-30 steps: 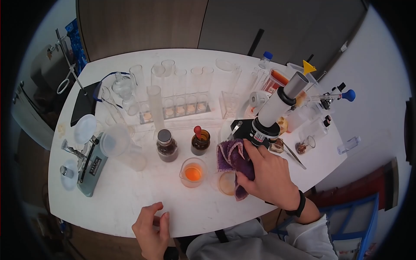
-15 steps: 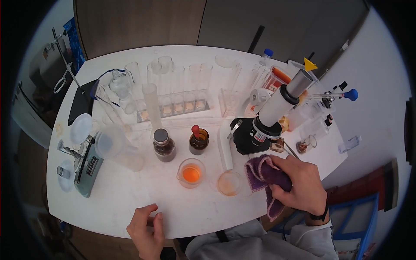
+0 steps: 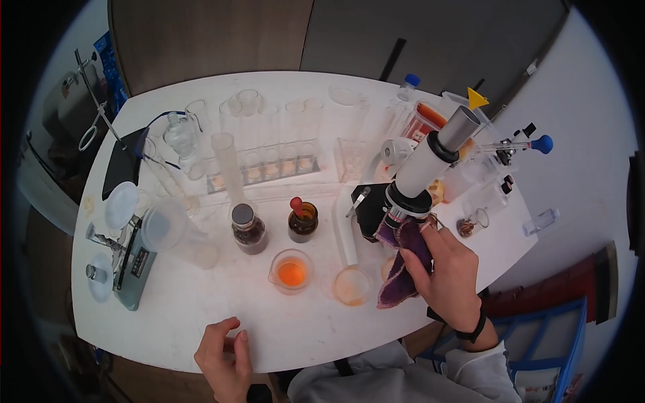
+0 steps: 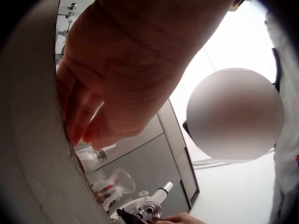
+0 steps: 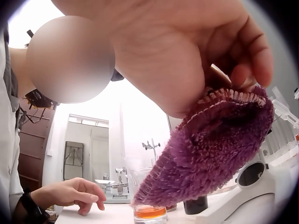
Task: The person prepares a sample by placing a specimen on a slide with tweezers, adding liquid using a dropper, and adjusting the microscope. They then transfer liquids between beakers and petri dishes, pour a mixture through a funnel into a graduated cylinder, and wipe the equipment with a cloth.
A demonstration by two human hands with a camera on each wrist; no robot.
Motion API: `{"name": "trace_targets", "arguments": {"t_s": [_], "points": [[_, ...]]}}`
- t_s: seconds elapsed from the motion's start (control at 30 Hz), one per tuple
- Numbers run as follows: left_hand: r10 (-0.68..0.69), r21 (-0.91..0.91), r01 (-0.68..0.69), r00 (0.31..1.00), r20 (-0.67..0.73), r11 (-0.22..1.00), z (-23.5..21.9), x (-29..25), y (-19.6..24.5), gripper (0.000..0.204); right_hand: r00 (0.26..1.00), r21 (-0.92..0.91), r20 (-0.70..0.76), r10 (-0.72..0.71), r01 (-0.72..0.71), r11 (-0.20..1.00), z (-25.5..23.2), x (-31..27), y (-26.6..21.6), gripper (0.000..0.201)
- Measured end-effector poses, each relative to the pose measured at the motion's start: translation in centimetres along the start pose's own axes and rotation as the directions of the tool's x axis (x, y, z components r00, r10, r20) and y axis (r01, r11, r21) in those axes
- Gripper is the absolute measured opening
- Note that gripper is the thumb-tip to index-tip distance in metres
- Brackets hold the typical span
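Note:
My right hand (image 3: 451, 272) grips a folded purple cloth (image 5: 219, 144) between thumb and fingers, beside the front of the white microscope (image 3: 426, 164). In the head view the cloth's upper end overlaps the lower part of the microscope, and its lower end hangs toward the table. A shallow round dish (image 3: 351, 285) with a brownish film lies left of the cloth. Further left stands a beaker (image 3: 291, 272) of orange liquid. My left hand (image 3: 224, 356) rests at the table's front edge, fingers loosely bent and holding nothing.
Behind the beaker stand a brown dropper bottle (image 3: 303, 221) and a capped dark bottle (image 3: 249, 230). A balance (image 3: 134, 258) is at left, a rack (image 3: 262, 173) of test tubes at the back. A small glass with brown bits (image 3: 472, 224) sits beyond my right hand.
My right hand first carried the cloth rightward from over the shallow dish, then brought it up and left against the microscope. My left hand stays at the table edge.

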State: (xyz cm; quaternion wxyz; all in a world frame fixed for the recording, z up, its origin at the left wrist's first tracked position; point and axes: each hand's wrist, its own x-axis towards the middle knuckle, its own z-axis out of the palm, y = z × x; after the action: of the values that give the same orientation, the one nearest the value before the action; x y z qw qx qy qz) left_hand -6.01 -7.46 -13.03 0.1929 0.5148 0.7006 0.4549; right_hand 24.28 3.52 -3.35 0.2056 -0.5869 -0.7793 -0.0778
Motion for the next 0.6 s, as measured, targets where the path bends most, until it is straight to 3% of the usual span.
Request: {"name": "trace_targets", "arguments": {"t_s": [0.3,0.5,0.6], "points": [[-0.006,-0.008,0.006,1.000,0.011,1.000,0.1,0.0,0.0,0.013,0.996,0.027,0.090,-0.001,-0.002,1.000,-1.1,0.1,-0.7,0.045],[-0.008,-0.001,0.008,1.000,0.005,1.000,0.1,0.1,0.3,0.013,0.967,0.166,0.223,-0.124,0.087,0.982,-3.2,-0.8,-1.1,0.048],[0.001,-0.013,-0.001,1.000,-0.005,1.000,0.3,-0.1,0.0,0.013,0.988,0.112,0.103,-0.116,0.104,0.988,-2.2,-0.3,-1.5,0.047]]}}
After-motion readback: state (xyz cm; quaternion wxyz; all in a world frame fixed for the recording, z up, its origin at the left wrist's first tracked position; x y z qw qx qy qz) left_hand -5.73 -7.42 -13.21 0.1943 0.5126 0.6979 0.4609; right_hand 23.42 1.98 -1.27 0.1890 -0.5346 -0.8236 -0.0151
